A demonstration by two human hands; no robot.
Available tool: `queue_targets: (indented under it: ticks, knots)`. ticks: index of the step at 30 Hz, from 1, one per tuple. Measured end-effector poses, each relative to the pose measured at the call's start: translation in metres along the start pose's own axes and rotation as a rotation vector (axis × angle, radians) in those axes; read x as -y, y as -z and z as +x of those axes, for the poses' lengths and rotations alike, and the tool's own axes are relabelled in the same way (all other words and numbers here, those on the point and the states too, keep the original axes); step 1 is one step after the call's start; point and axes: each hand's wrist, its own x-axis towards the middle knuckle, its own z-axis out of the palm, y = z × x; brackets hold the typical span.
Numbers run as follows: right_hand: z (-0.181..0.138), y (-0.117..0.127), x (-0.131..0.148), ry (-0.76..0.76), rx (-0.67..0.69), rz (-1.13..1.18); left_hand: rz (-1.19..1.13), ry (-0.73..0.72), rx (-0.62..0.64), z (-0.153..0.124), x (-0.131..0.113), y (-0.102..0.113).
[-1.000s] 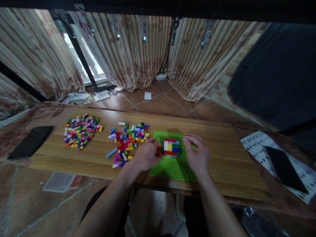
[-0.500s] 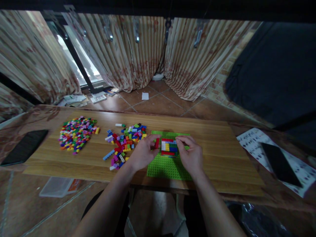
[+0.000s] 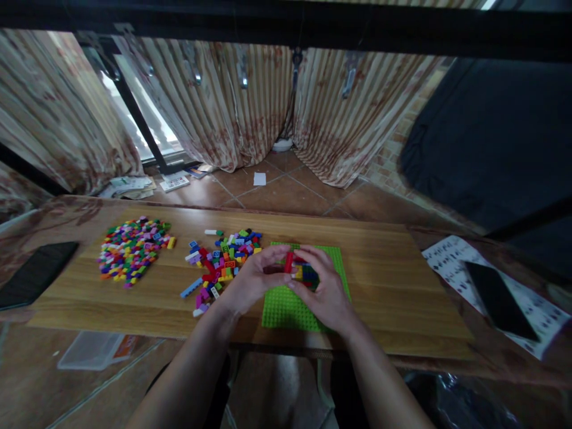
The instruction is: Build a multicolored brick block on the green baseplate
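Observation:
A red building brick (image 3: pixel 289 262) stands on end between the fingertips of my left hand (image 3: pixel 259 278), which is closed on it. My right hand (image 3: pixel 325 292) curls in from the other side, its index finger and thumb at the same brick's upper and lower ends. Behind and below the fingers is a block of yellow, blue and red bricks (image 3: pixel 308 274), partly covered by my right hand. That block sits on a green studded baseplate (image 3: pixel 290 313). Whether the red brick touches the block cannot be made out.
Loose mixed bricks (image 3: pixel 230 253) lie left of the baseplate, with a denser pile (image 3: pixel 134 247) further left on the wooden board (image 3: pixel 393 286). A dark tablet (image 3: pixel 38 274) is at far left. A dark phone-like slab (image 3: pixel 500 298) lies on a printed sheet (image 3: pixel 451 256) at right.
My right hand has moved left from the block's right side to meet my left hand at the red brick. The view has shifted slightly.

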Motion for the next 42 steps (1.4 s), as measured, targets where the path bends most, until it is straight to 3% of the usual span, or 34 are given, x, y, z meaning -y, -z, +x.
queue_targets:
  ticks: [7, 13, 15, 18, 20, 27, 42]
  knots:
    - [0.000, 0.001, -0.001, -0.003, 0.023, 0.021, -0.158, 0.094, 0.066, 0.000, 0.000, -0.004]
    - [0.000, 0.003, 0.000, 0.021, 0.019, -0.027, -0.053, 0.066, 0.078, 0.003, 0.000, -0.002]
    - [0.000, 0.005, -0.002, 0.018, 0.018, -0.074, 0.017, 0.044, -0.030, 0.006, 0.001, 0.005]
    - [-0.002, 0.007, -0.007, 0.017, 0.052, -0.156, 0.078, 0.006, -0.289, 0.013, 0.004, 0.016]
    - [-0.003, 0.007, -0.011, 0.031, 0.079, -0.190, 0.125, -0.002, -0.381, 0.016, 0.008, 0.019]
    - [-0.002, -0.003, -0.018, 0.044, 0.110, -0.223, 0.269, 0.002, -0.263, 0.023, 0.021, 0.006]
    - [-0.001, -0.003, -0.020, 0.018, 0.161, -0.229, 0.344, 0.027, -0.262, 0.030, 0.024, -0.001]
